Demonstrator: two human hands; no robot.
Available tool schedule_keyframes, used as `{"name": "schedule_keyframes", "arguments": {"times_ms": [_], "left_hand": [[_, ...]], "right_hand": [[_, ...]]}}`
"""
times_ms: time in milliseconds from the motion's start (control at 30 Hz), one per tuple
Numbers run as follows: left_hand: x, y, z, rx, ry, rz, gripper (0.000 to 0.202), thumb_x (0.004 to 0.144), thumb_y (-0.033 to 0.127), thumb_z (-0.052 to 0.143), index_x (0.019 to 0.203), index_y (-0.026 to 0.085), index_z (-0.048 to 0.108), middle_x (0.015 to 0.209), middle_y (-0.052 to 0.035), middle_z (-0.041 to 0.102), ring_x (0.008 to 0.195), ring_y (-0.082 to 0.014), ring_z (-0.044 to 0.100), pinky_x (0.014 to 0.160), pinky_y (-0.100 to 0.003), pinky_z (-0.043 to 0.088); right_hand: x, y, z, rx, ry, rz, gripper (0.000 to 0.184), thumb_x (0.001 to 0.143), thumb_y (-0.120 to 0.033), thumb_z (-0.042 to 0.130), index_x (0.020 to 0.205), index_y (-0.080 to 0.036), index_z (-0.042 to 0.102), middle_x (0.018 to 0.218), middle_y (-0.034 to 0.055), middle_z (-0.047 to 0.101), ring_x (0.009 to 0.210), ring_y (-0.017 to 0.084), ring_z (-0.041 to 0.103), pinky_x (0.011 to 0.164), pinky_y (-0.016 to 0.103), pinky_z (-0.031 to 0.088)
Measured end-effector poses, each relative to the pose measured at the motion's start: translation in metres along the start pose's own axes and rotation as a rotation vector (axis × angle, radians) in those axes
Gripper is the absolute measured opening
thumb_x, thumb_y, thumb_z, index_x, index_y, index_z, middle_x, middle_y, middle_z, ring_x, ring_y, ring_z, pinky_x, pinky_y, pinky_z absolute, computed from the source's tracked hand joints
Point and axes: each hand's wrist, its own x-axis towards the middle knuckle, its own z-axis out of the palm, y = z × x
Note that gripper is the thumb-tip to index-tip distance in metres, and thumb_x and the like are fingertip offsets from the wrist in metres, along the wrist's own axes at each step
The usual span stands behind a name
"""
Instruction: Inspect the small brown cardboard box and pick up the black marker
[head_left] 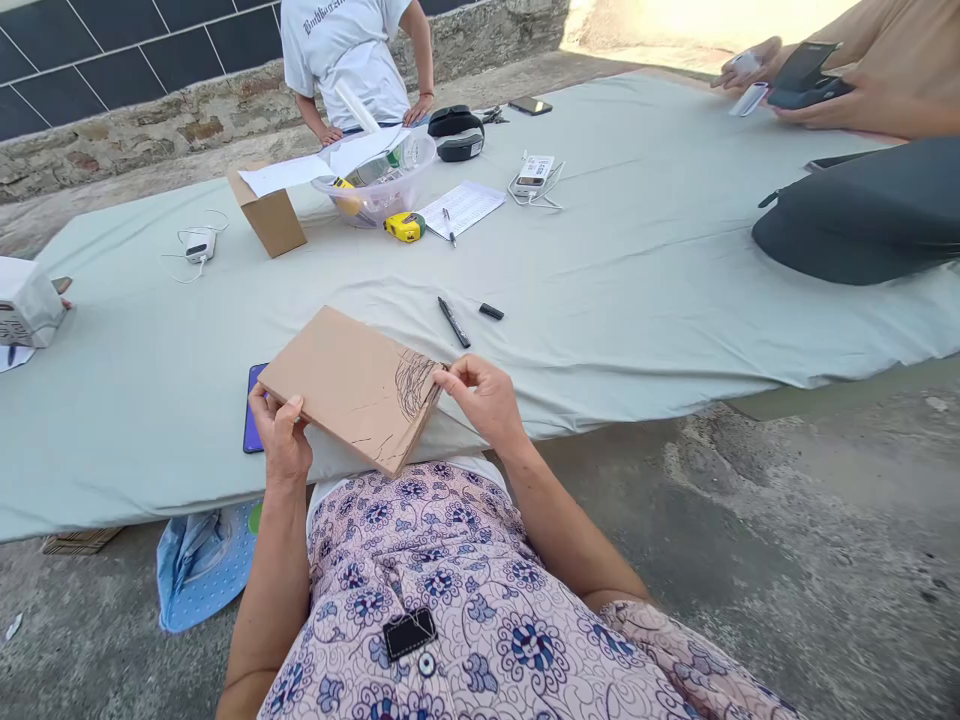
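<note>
Between my two hands is a flat brown cardboard box [337, 375], tilted above the table's near edge. Black scribbled loops and short strokes mark its right end. My left hand [283, 430] grips the left corner, thumb on top and fingers underneath. At the upper right corner, my right hand [480, 395] pinches the box's edge between thumb and fingers. Just beyond the box lie an uncapped black marker [453, 322] and its cap [491, 312]. A phone with a purple screen [253, 412] is partly hidden behind my left hand and the box.
On the cloth-covered table [615, 300] stand a plastic basin [390, 195], a small carton [274, 222], a yellow tape measure [405, 227], a paper with pen [472, 205] and power banks [534, 175]. A dark bag [862, 215] lies right. Two people are at the far side and right.
</note>
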Motion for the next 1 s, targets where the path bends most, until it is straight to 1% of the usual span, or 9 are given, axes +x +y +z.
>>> {"name": "schedule_keyframes", "arguments": {"times_ms": [67,167,233,333,467,533,633,800,1000], "left_hand": [[0.004,0.000,0.000,-0.017,-0.006,-0.020,0.059,0.057,0.041,0.077,0.109,0.028,0.053,0.110,-0.0029,0.065,0.085,-0.0168,0.059,0.058,-0.021,0.042],[0.010,-0.001,0.002,-0.058,-0.068,-0.010,0.050,0.061,0.042,0.076,0.104,0.026,0.057,0.107,-0.0029,0.068,0.091,-0.0183,0.064,0.066,-0.024,0.049],[0.013,0.000,0.005,-0.114,-0.130,-0.026,0.045,0.064,0.044,0.077,0.102,0.025,0.060,0.110,-0.0037,0.071,0.099,-0.0201,0.067,0.076,-0.027,0.054],[0.014,0.002,0.012,-0.235,-0.181,-0.134,0.044,0.067,0.048,0.080,0.101,0.023,0.066,0.113,-0.0049,0.075,0.106,-0.0219,0.070,0.084,-0.029,0.057],[0.014,0.004,0.016,-0.362,-0.203,-0.234,0.032,0.069,0.045,0.081,0.088,0.021,0.070,0.097,-0.0025,0.079,0.092,-0.0216,0.074,0.082,-0.030,0.060],[0.013,0.005,0.016,-0.392,-0.215,-0.249,0.027,0.071,0.042,0.081,0.084,0.021,0.069,0.092,-0.0006,0.078,0.087,-0.0212,0.074,0.081,-0.030,0.061],[0.009,0.009,0.018,-0.384,-0.243,-0.265,0.029,0.081,0.050,0.077,0.092,0.023,0.072,0.100,-0.0031,0.080,0.099,-0.0255,0.075,0.090,-0.035,0.061],[-0.002,0.011,0.025,-0.344,-0.316,-0.392,0.060,0.091,0.076,0.058,0.112,0.023,0.075,0.122,-0.0104,0.079,0.122,-0.0341,0.071,0.099,-0.044,0.060],[-0.007,0.009,0.025,-0.316,-0.265,-0.483,0.046,0.091,0.066,0.065,0.114,0.027,0.075,0.110,-0.0068,0.082,0.121,-0.0344,0.072,0.100,-0.047,0.061]], "right_hand": [[0.007,0.006,-0.003,0.003,0.106,0.028,0.045,0.086,-0.062,0.071,0.067,-0.024,0.055,0.061,-0.0032,0.055,0.060,0.015,0.049,0.063,0.030,0.043],[0.013,0.013,-0.004,0.072,0.144,0.009,0.045,0.087,-0.068,0.068,0.078,-0.024,0.061,0.069,-0.0015,0.062,0.067,0.017,0.057,0.068,0.032,0.049],[0.013,0.014,-0.003,0.125,0.089,-0.028,0.049,0.087,-0.073,0.066,0.093,-0.024,0.068,0.083,0.0013,0.070,0.078,0.019,0.064,0.076,0.034,0.053],[0.008,0.009,-0.001,0.159,-0.064,-0.065,0.055,0.089,-0.076,0.063,0.111,-0.026,0.073,0.104,0.0051,0.077,0.096,0.022,0.070,0.089,0.038,0.057],[0.002,-0.002,0.003,0.198,-0.208,-0.108,0.055,0.092,-0.073,0.063,0.116,-0.026,0.076,0.120,0.0073,0.078,0.111,0.025,0.071,0.097,0.039,0.057],[0.001,-0.006,0.005,0.213,-0.219,-0.113,0.054,0.092,-0.072,0.065,0.117,-0.026,0.076,0.124,0.0076,0.077,0.114,0.025,0.071,0.096,0.038,0.058],[-0.001,-0.009,0.009,0.221,-0.190,-0.109,0.053,0.090,-0.071,0.068,0.116,-0.026,0.077,0.120,0.0080,0.077,0.109,0.025,0.071,0.089,0.036,0.059],[-0.005,-0.015,0.014,0.185,-0.139,-0.060,0.048,0.090,-0.065,0.068,0.112,-0.022,0.074,0.111,0.0085,0.075,0.101,0.023,0.069,0.076,0.032,0.058],[-0.007,-0.025,0.016,0.162,-0.133,-0.019,0.036,0.091,-0.054,0.065,0.105,-0.021,0.068,0.099,0.0047,0.070,0.085,0.017,0.064,0.065,0.027,0.051]]}}
